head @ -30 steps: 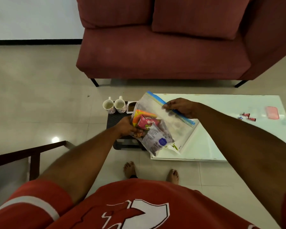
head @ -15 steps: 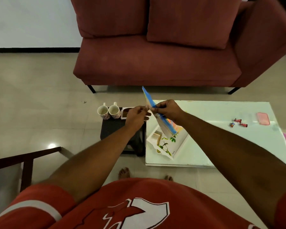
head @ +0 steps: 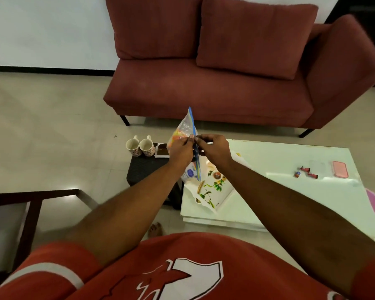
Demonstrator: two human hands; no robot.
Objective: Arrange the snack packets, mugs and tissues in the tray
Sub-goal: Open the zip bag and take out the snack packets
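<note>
Right now both your hands meet at the blue zip strip of the clear bag (head: 185,128): your left hand (head: 180,150) and right hand (head: 212,148) each have a closed pinch grip on the seal, thumbs facing across it. The bag hangs edge-on to you, its long axis running from the far tip down toward the tray (head: 212,192), with the snack packets (head: 178,135) bulging on the left-hand side. That floral tray lies on the white desk (head: 279,169) directly below and slightly right of your grip, so your right hand is nearer it. The two mugs (head: 141,146) stand on the dark stool (head: 147,167) to your left, well apart from the tray. Tissues can't be made out.
</note>
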